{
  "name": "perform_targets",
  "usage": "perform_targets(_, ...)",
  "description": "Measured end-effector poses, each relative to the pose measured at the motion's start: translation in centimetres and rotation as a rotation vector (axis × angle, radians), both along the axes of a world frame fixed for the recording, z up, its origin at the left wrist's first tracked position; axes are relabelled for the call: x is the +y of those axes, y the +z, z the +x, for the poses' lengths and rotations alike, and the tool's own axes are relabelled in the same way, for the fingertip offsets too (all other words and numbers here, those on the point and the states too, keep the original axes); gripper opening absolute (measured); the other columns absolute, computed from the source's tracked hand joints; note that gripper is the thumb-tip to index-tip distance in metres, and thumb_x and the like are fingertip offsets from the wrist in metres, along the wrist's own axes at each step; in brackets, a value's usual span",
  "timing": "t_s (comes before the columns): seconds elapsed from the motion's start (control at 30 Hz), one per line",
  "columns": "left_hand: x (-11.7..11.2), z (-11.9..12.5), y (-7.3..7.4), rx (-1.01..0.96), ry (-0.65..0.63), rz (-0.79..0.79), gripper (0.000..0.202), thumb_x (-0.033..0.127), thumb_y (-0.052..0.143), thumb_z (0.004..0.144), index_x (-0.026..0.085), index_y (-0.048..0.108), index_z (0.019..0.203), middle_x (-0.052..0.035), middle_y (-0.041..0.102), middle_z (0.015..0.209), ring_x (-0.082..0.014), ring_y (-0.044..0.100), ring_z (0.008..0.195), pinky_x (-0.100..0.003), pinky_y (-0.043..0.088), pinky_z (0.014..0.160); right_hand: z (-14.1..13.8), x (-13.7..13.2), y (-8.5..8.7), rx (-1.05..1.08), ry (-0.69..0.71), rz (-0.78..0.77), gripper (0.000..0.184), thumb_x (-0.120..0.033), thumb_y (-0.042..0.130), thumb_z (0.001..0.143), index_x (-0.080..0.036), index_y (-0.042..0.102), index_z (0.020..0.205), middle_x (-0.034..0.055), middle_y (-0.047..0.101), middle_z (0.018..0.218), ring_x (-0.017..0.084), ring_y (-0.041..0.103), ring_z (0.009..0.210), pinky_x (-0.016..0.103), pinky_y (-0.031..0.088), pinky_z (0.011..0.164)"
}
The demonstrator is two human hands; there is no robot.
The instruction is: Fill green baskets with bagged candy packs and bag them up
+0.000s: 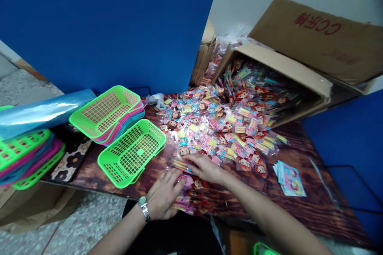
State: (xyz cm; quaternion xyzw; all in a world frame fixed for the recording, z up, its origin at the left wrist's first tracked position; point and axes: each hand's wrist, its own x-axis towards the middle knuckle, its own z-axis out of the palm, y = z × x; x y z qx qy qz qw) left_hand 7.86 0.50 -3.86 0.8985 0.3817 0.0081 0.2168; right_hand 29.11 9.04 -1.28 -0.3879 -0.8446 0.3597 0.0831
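Gathering packets (191, 191) at the near edge of the desk (314, 207); left hand (163, 197), fingers loosely spread, rests flat on them; right hand (206, 167), fingers narrow, presses a packet just beyond; neither grips. Heap (227, 123) spills from carton (299, 67) behind the packets; green basket (131, 151) left of them. Risk: slick wrappers near the edge could slide off if nudged.

Both forearms are left bare — no sleeves seen; a silver metal-link wristwatch (144, 206) is worn by the left hand (163, 199).
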Motion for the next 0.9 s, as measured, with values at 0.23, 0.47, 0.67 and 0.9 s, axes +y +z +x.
perform_targets(0.23,1.0,0.3,1.0,-0.001,-0.003,0.090,0.079,0.031,0.064,0.055,0.020,0.036,0.129,-0.0153,-0.004,0.151,-0.0451,-0.006,0.134,-0.065,0.005,0.102,-0.7,-1.6,-0.3,-0.005,-0.021,0.015,0.029,-0.022,0.046,0.086,-0.018,0.056,0.113,0.0083,0.063,0.097,0.019,0.058,0.091,0.029,0.044,0.081)
perform_targets(0.47,1.6,0.2,1.0,0.039,-0.017,0.125,0.073,0.044,0.064,0.060,0.025,0.042,0.128,-0.0163,0.035,0.138,-0.0418,0.025,0.128,-0.066,-0.002,0.101,2.1,0.5,0.7,-0.025,-0.202,-0.099,0.030,-0.037,0.039,0.092,-0.024,0.055,0.113,0.0043,0.066,0.104,0.018,0.062,0.093,0.029,0.046,0.080)
perform_targets(0.67,1.7,0.0,0.4,0.031,-0.027,0.156,0.071,0.051,0.060,0.064,0.026,0.043,0.128,-0.0158,0.039,0.132,-0.0437,0.024,0.128,-0.066,-0.001,0.101,5.1,3.1,-0.8,-0.740,-0.646,0.082,0.057,-0.054,0.040,0.087,-0.022,0.036,0.134,0.0144,0.067,0.095,0.031,0.064,0.086,0.040,0.044,0.072)
perform_targets(0.9,1.7,0.2,0.9,0.048,-0.026,0.078,0.080,0.054,0.064,0.059,0.025,0.041,0.129,-0.0153,0.037,0.132,-0.0413,0.029,0.123,-0.062,0.006,0.103,5.5,2.1,0.5,-0.385,-0.739,0.210,0.072,-0.034,0.049,0.084,-0.018,0.013,0.144,0.0100,0.064,0.099,0.025,0.062,0.084,0.033,0.044,0.070)
